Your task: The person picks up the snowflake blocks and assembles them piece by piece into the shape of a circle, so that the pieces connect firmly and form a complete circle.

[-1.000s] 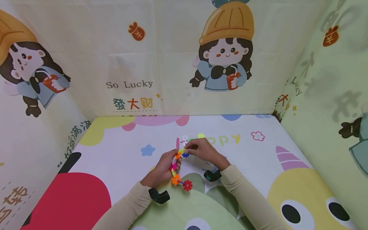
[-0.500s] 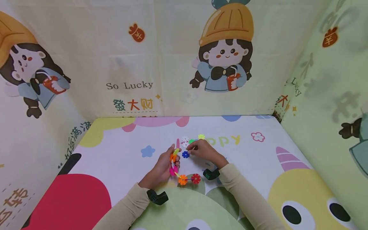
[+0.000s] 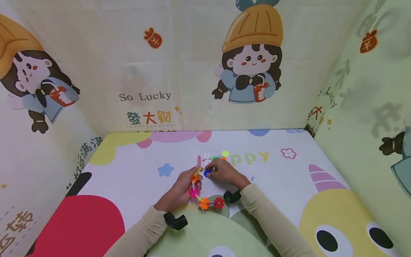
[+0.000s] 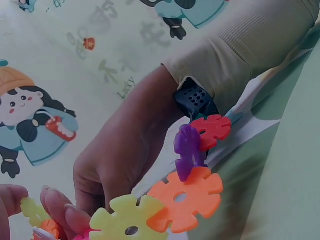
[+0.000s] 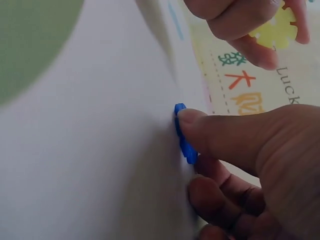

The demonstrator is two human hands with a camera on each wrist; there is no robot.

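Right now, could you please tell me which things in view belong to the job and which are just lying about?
Job:
flower-piece chain, held by the left hand
blue piece, pinched by the right hand
loose pieces beyond, probably spares

Just about:
dark object, left side, identity unclear
patterned table cover, just backdrop

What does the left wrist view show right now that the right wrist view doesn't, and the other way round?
Only the left wrist view: the chain's red piece, purple piece and large-looking orange piece, plus the beige sleeve and black device on the right arm.

Only the right wrist view: the blue piece under the thumb of the right hand.

Both: parts of the right hand and left hand, the yellow piece at the left fingertips, and printed wall cloth.
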